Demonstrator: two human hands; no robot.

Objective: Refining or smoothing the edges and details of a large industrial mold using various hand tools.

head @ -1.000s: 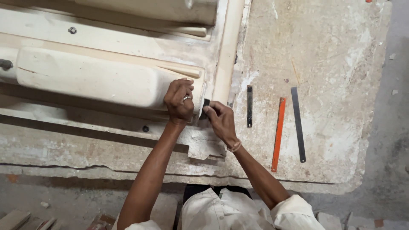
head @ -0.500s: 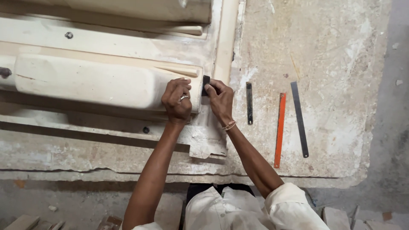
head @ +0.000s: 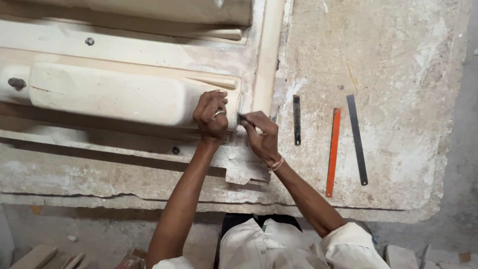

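A rough, plaster-crusted table (head: 398,60) with a chipped near edge carries a big cream plaster mould (head: 109,94) across its left half. Toward the right edge three thin blades lie side by side: a short dark one (head: 297,120), an orange one (head: 332,152), and a long dark one (head: 357,139).

Premises: a plaster or casting workshop. Evidence: a rough, plaster-crusted slab bench (head: 398,60) with chipped edges; a long cream moulded form (head: 109,94) seated in a cream mould frame (head: 124,47) with bolts; 3 loose hacksaw blades, 2 dark (head: 297,120) (head: 357,139) and 1 orange (head: 332,151), lying on the bench; dusty floor with brick and wood offcuts (head: 45,256).
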